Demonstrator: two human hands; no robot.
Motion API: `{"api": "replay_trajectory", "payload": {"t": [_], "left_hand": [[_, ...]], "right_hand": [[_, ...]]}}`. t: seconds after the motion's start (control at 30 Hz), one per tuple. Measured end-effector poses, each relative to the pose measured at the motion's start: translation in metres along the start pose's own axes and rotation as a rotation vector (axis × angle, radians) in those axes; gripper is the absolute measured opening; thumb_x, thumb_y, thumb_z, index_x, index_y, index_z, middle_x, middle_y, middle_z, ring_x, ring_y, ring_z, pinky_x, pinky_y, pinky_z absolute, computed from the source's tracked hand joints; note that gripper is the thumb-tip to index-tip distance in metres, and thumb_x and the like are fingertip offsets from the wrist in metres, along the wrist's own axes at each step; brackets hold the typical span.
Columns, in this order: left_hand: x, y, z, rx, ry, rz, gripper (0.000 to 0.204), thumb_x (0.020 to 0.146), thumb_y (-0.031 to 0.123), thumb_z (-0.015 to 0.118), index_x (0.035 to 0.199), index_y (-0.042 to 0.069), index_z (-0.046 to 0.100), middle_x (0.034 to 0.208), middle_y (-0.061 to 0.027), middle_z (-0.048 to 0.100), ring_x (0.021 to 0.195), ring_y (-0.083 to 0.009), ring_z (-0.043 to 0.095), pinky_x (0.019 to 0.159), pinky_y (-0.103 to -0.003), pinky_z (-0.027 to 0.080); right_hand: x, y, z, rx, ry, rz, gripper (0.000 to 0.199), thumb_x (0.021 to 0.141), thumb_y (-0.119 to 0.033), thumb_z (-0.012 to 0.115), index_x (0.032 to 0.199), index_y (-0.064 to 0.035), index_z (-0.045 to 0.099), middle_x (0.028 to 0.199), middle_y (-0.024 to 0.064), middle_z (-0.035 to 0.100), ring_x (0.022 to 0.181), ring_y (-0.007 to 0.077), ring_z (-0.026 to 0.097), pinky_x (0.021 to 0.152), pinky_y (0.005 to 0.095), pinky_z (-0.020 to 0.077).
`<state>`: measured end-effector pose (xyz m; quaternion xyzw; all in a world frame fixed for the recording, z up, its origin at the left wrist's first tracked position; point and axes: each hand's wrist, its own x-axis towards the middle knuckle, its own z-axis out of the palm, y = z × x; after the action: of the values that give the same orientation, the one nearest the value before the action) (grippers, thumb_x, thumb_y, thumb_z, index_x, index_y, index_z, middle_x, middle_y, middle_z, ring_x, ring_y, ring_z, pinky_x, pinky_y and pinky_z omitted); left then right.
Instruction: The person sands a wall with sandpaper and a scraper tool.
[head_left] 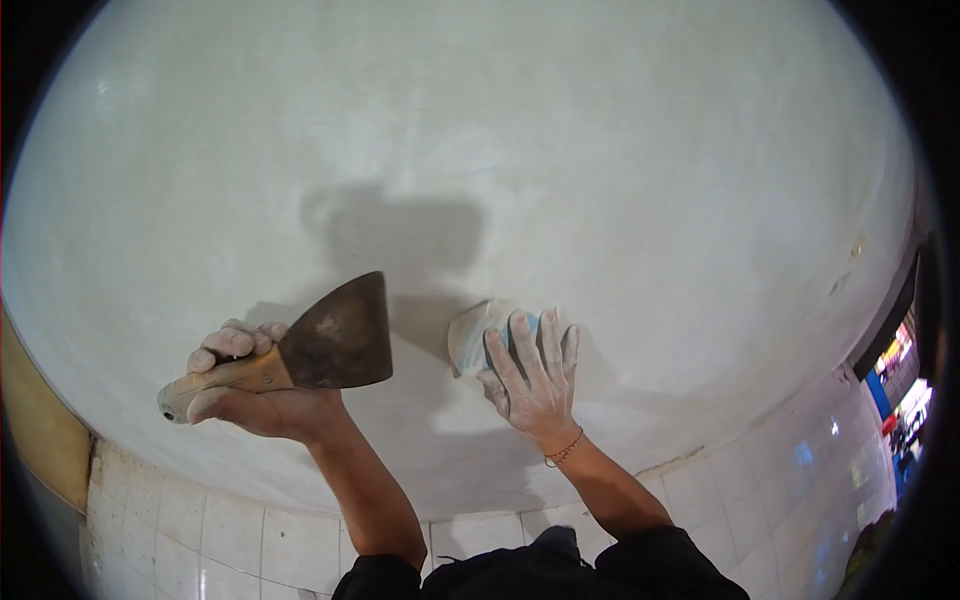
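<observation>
My left hand [265, 410] is closed round the wooden handle of a putty knife [340, 335]. Its wide, dark, worn metal blade points up and to the right. The fingers wrap the handle from above, with the thumb below. To the right, my right hand [535, 375] presses a dusty, whitish-and-blue piece of sandpaper [468, 340] against the pale wall [640, 200], fingers spread over it. The palm side and most of the sheet are hidden under the hand. White dust coats both hands, and shadows fall on the wall above them.
White tiles [235, 530] run along the bottom below the plastered wall. A tan panel [45, 430] stands at the far left. At the right edge is a bright opening [905, 390] with colourful things beyond it. The wall has a small chipped spot [858, 247] at the right.
</observation>
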<state>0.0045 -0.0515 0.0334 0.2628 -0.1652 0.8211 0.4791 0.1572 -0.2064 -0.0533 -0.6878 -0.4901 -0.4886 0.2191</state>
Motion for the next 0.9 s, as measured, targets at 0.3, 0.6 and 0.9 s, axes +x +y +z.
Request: {"api": "replay_trajectory", "payload": {"t": [0.3,0.6,0.9], "left_hand": [[0.005,-0.013,-0.002,0.142,0.026,-0.091,0.057,0.074,0.068,0.046,0.09,0.013,0.045,0.073,0.0013,0.044,0.066,-0.0081,0.042,0.053,-0.019,0.038],[-0.03,-0.041,-0.003,-0.112,-0.251,-0.269,0.047,0.077,0.056,0.054,0.092,0.012,0.047,0.076,-0.0019,0.051,0.066,-0.0106,0.051,0.054,-0.025,0.05],[-0.05,-0.023,0.045,-0.136,-0.411,-0.114,0.046,0.083,0.056,0.045,0.094,0.011,0.044,0.076,-0.005,0.052,0.06,-0.0139,0.051,0.051,-0.029,0.052]], "right_hand": [[-0.047,0.011,0.019,0.005,-0.074,0.446,0.055,0.085,-0.045,0.047,0.131,-0.0166,0.041,0.14,0.0141,0.029,0.128,0.0418,0.021,0.099,0.062,0.0111],[-0.053,0.018,0.011,0.052,0.079,0.667,0.075,0.084,-0.052,0.043,0.137,-0.0024,0.024,0.143,0.018,0.018,0.129,0.0463,0.011,0.102,0.0579,0.009],[0.01,0.026,-0.024,0.075,0.343,0.549,0.08,0.082,-0.053,0.046,0.137,-0.0014,0.019,0.141,0.0279,0.01,0.128,0.0505,0.007,0.102,0.0592,0.008]]}}
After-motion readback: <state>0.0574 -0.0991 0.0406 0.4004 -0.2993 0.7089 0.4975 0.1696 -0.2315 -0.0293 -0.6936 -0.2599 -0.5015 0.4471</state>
